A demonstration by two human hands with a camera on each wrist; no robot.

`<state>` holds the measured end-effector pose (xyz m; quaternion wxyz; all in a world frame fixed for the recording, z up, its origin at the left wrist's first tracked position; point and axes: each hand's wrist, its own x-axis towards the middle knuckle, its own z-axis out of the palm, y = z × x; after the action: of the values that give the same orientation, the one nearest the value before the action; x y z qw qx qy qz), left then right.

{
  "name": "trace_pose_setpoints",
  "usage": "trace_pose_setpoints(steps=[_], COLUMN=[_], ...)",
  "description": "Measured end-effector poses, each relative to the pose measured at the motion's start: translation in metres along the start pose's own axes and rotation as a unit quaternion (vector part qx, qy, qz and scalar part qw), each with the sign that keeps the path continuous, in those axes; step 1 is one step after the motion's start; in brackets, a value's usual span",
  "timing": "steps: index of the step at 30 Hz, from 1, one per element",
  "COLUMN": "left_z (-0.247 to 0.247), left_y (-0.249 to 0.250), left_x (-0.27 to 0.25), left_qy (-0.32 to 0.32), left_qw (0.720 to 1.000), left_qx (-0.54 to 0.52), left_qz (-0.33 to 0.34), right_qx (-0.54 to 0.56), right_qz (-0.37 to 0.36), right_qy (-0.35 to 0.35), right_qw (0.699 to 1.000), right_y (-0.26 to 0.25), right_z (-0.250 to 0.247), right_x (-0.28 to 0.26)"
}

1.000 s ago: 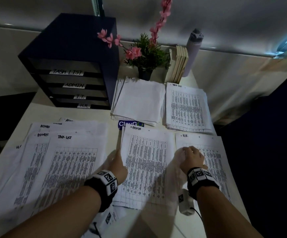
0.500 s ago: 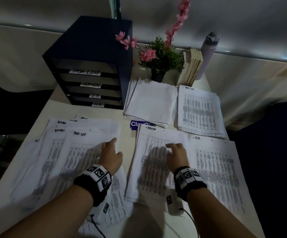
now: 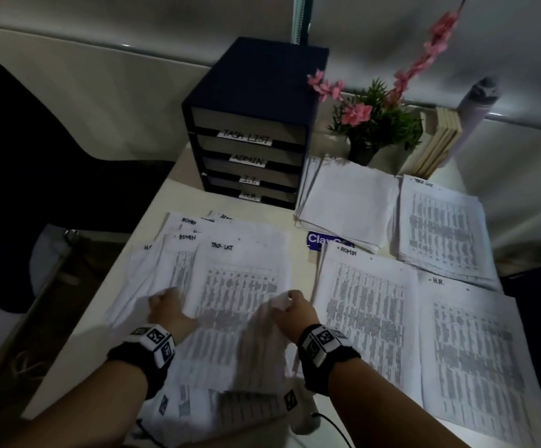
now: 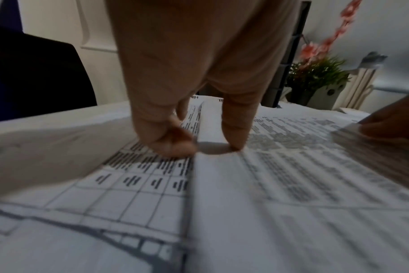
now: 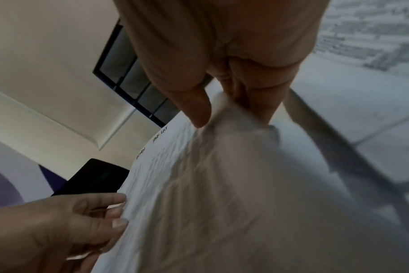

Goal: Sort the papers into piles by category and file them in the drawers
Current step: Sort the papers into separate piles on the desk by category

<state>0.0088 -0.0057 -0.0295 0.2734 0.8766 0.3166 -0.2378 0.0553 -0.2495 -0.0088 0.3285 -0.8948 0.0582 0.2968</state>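
- My right hand (image 3: 295,313) pinches the right edge of the top "TASK LIST" sheet (image 3: 240,286), thumb against fingers, lifting it off the unsorted spread (image 3: 178,253) on the desk (image 3: 146,227)
- My left hand (image 3: 169,310) presses fingertips (image 4: 175,147) at that sheet's left edge
- Drawer unit (image 3: 253,150) stands behind; sorted piles lie right

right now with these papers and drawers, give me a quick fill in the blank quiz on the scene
1. The top drawer label of the drawer unit reads ____.
2. The right hand pinches the sheet headed ____.
3. The bottom drawer label reads ____.
4. The flowers on the plant are ____.

Missing words: TASK LIST; TASK LIST; H.R.; pink
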Motion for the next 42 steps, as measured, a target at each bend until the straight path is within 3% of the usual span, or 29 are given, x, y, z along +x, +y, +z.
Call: trace_pose_setpoints(steps=[3, 5, 7, 11, 18, 25, 31, 36, 42], left_z=[0.007, 0.008, 0.001, -0.013, -0.031, -0.026, -0.026, -0.020, -0.033], left_y=[-0.001, -0.003, -0.010, -0.022, -0.025, -0.036, -0.025, -0.014, 0.003], left_x=[-0.004, -0.004, -0.002, 0.005, 0.011, 0.010, 0.008, 0.003, -0.001], left_qy=[-0.047, 0.005, 0.060, 0.057, 0.062, 0.107, 0.024, -0.048, 0.041], left_qw=[0.995, 0.996, 0.998, 0.998, 0.996, 0.974, 0.956, 0.963, 0.955], left_qx=[-0.064, -0.058, -0.001, 0.030, -0.058, -0.188, -0.284, -0.244, -0.248], left_qz=[0.063, 0.074, 0.026, -0.019, -0.033, 0.068, 0.067, 0.104, 0.159], right_qx=[0.067, 0.049, 0.002, -0.020, 0.093, 0.107, 0.145, 0.213, 0.369], right_qz=[0.022, 0.032, 0.035, 0.040, 0.059, 0.044, 0.050, 0.066, 0.049], right_qy=[0.043, 0.082, 0.105, 0.120, 0.167, 0.166, 0.151, 0.148, 0.126], right_qw=[0.997, 0.995, 0.994, 0.992, 0.980, 0.979, 0.977, 0.964, 0.920], right_y=[-0.002, -0.003, -0.002, -0.002, 0.004, 0.012, 0.018, 0.015, 0.010], right_z=[0.007, 0.004, -0.002, -0.008, -0.004, 0.000, 0.001, 0.002, -0.014], right_x=[-0.001, 0.000, 0.003, 0.008, 0.014, 0.010, 0.008, 0.005, -0.002])
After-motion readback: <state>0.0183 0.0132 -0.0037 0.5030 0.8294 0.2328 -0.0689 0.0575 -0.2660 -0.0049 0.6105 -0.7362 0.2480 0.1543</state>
